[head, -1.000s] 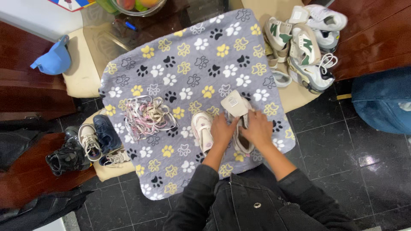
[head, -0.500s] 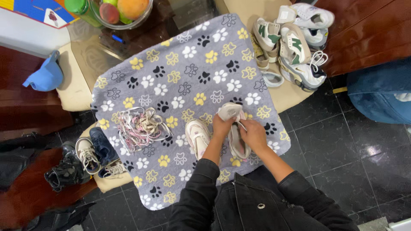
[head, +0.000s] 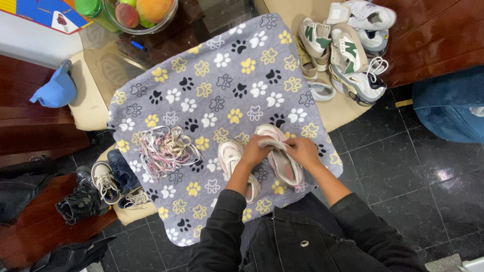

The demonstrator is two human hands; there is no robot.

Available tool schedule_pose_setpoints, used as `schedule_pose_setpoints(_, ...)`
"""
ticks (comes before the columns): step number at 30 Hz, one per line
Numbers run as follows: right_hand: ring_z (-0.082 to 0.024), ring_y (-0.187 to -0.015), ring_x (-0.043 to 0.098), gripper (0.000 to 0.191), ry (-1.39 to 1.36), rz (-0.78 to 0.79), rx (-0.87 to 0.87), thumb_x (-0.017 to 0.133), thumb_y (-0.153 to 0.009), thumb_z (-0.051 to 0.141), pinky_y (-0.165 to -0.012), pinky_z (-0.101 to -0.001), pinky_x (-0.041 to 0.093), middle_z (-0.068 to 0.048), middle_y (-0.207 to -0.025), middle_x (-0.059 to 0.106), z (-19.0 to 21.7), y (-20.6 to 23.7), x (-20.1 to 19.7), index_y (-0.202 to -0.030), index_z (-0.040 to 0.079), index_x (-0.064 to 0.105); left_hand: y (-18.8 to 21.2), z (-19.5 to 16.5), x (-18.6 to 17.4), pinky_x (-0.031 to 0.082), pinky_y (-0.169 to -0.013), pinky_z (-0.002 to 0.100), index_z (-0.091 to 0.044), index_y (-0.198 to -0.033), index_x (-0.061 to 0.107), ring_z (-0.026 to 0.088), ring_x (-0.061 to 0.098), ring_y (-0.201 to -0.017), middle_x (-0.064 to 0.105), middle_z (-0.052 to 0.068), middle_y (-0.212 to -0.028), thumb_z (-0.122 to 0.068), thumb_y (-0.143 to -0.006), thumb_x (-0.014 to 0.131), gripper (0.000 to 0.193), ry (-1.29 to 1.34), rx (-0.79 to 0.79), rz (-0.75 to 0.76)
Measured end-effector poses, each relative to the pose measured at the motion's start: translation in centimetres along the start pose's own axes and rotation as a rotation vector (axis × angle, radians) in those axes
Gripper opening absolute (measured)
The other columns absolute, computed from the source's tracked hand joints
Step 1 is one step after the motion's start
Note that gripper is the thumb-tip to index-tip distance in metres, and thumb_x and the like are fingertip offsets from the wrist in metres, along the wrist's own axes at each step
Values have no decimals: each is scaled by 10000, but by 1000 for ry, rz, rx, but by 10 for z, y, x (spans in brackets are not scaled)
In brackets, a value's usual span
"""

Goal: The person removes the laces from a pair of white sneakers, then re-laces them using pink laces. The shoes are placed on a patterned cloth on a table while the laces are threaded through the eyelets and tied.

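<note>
Both hands grip 1 pale pink sneaker on the fleecy paw-print blanket: left hand fingers curled over its tongue, right hand closed on its side. Its twin sneaker lies just left of the fingers; tangled laces farther left, with open blanket beyond the fingertips.

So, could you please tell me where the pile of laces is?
In the head view, the laces lie on the paw-print blanket, left of the two pink shoes and the hands.
</note>
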State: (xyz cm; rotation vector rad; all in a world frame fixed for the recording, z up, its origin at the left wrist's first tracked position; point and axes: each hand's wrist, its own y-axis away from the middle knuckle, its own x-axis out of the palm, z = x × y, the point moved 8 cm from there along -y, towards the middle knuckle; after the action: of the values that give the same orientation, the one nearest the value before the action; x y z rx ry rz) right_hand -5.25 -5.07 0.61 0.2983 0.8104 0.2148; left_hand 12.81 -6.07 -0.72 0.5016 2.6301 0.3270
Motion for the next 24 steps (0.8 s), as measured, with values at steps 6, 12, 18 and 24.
schedule_pose_setpoints(6,-251,-917,772,366,-363,209,68,754,-826,305,-815,-347,578,-110,-997,795,-9,-7,9,-1124,93,773,35,-63,14,494,-858,459,-113,-970,709,353,601,-1006,681,66,-999,-14,-658,747,330,-395,169,-306)
schedule_pose_setpoints(12,-368,-1114,635,610,-300,178,-412,683,-649,59,-922,-422,497,-193,-1234,675,68,23,-20,-1257,8,664,66,-76,15,453,-916,507,-12,-1214,573,436,524,-1080,580,214,-1151,-25,-643,756,599,-293,103,-565)
schedule_pose_setpoints(18,-337,-908,630,472,46,-108,-471,667,-678,-5,-776,-441,514,-103,-961,653,97,47,-23,-1125,121,754,71,-46,12,487,-803,493,-33,-1190,599,399,601,-964,612,175,-1048,-75,-723,751,493,-199,-56,-546)
schedule_pose_setpoints(24,-302,-854,631,421,22,-153,-553,658,-714,-65,-714,-419,519,-91,-896,613,71,51,-14,-1056,142,789,69,-16,7,486,-616,428,-79,-1089,680,273,623,-668,619,82,-718,-107,-809,731,287,-80,-239,-530)
